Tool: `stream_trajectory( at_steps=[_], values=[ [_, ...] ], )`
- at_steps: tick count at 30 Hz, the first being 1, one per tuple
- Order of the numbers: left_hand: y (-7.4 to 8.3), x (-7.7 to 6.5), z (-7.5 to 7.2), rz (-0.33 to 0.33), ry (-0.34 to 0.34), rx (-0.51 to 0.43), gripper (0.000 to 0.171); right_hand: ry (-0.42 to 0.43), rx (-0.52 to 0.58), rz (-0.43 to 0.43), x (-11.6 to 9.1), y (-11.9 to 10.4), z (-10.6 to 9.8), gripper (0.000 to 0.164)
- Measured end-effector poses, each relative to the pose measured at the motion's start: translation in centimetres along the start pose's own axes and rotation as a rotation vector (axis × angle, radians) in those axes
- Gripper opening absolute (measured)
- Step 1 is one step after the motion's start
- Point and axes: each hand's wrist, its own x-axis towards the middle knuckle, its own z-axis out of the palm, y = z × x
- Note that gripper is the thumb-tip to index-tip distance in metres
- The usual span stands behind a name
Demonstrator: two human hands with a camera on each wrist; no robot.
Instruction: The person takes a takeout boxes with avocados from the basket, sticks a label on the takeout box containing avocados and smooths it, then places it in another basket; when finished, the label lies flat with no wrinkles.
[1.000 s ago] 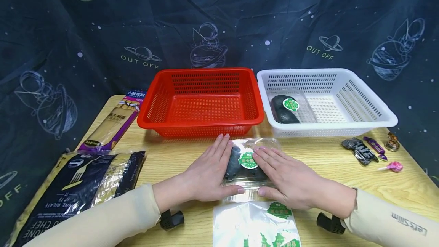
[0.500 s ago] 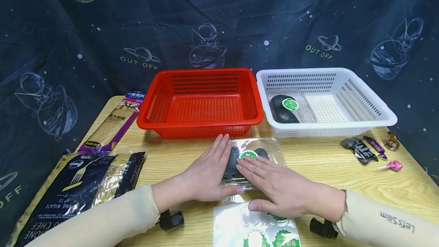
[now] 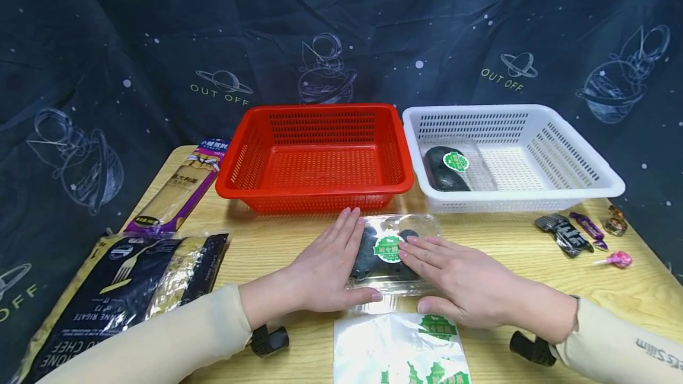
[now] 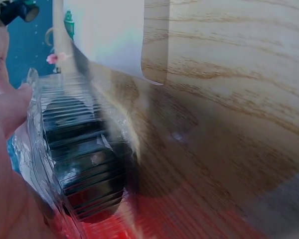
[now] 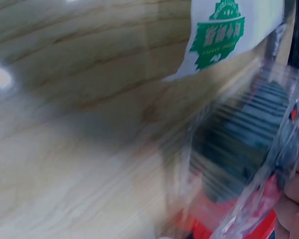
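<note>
A clear plastic clamshell box point(image 3: 424, 227) lies on the table in front of the baskets, with dark rounded items point(image 3: 368, 253) inside. A round green-and-white sticker point(image 3: 388, 248) is on its lid. My left hand point(image 3: 328, 265) rests along the box's left side, fingers straight, thumb by the front edge. My right hand point(image 3: 464, 280) lies with straight fingers on the lid's right part, fingertips at the sticker's edge. Both wrist views show the box's ribbed side and the dark items through it. A sticker sheet point(image 3: 395, 348) lies just in front of the box.
Behind stand a red basket point(image 3: 315, 199) and a white basket point(image 3: 512, 199); a similar box point(image 3: 448, 176) sits in the white one. Pasta packs point(image 3: 123, 289) lie at left. Wrapped sweets point(image 3: 565, 234) and a lollipop point(image 3: 619, 259) lie at right.
My right hand slid left across the sticker, then moved back right, uncovering most of the sticker. The left hand stayed at the box's left side.
</note>
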Motion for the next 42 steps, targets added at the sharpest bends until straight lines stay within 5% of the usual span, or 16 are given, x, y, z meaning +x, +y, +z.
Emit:
stream_trajectory(
  at_steps=[8,19,30,42],
  values=[
    [0.0,-0.1,0.0,0.0,0.007,-0.001,0.112,-0.001,0.019,0.019,0.0,0.4,-0.4,0.066],
    [0.0,0.0,0.2,0.007,0.007,-0.014,0.111,-0.093,0.095,-0.061,3.4,-0.9,0.1,0.07],
    [0.0,0.1,0.0,0.003,0.015,0.015,0.111,-0.121,-0.009,0.051,4.6,-1.2,0.1,0.076],
    [0.1,0.1,0.0,-0.003,0.027,0.029,0.112,-0.102,-0.021,0.145,3.6,-1.3,0.2,0.08]
  ],
)
